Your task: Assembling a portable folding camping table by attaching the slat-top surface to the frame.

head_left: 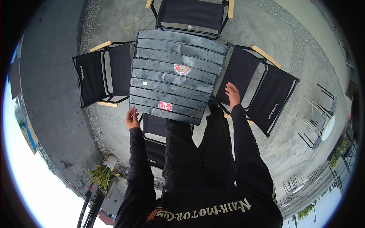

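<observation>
Nearest, bottom of frame: person's dark top (205, 193), bold pale lettering across it plus small orange print. Black trousers (178, 152) above that. Near chair (154, 124), black fabric, lower centre, partly hidden by the legs, light lettering on its back.

Left hand (132, 118), centre-left, just beside the lower-left corner of the surface; fingers loosely bent, grip apart, nothing held; can't tell if it touches the edge. Right hand (232, 94), right of centre, right of the surface, over the right chair (243, 68); grip apart, empty, contact unclear.

Slatted dark grey surface (152, 64), middle of frame. On it: red label (165, 106) with white lettering, lower edge; round red-and-green sticker (183, 69), higher up, small print; white bit (145, 83) at left.

Left chair (119, 70) and right chair: black fabric, wooden armrests, white lettering along the backs. Potted plant (100, 175), lower left. Far chair (190, 15), top centre. White round table (328, 128), far right.
</observation>
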Available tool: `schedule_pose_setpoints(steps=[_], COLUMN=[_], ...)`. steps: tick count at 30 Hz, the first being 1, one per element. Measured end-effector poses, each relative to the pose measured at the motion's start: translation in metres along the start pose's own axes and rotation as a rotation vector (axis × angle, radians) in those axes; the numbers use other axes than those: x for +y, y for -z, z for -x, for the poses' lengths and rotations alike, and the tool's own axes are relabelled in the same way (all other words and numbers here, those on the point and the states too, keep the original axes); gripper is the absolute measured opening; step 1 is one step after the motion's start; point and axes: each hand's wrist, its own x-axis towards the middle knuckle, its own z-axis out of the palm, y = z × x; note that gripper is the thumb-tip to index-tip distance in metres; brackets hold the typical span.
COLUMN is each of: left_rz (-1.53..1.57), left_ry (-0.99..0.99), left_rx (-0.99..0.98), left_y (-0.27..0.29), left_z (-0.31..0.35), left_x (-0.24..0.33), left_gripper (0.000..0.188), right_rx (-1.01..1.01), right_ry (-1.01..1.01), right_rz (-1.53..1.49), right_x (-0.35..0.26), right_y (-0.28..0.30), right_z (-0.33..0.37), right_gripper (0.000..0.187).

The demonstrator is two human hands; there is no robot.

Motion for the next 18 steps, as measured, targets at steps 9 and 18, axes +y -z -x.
schedule_pose_setpoints(steps=[9,18], left_rz=[-0.318,-0.839], left_ry=[-0.146,-0.367], left_rx=[-0.164,-0.171], left_y=[-0.054,-0.107], left_z=[-0.259,-0.234], left_x=[0.039,0.083], left_gripper=[0.072,0.104], right_rx=[0.594,0.557], right_ry=[0.227,0.118], right_rz=[0.036,0.305], right_x=[-0.019,-0.032], right_y=[-0.117,-0.096], right_z=[-0.050,-0.045], right_gripper=[0.034,0.037])
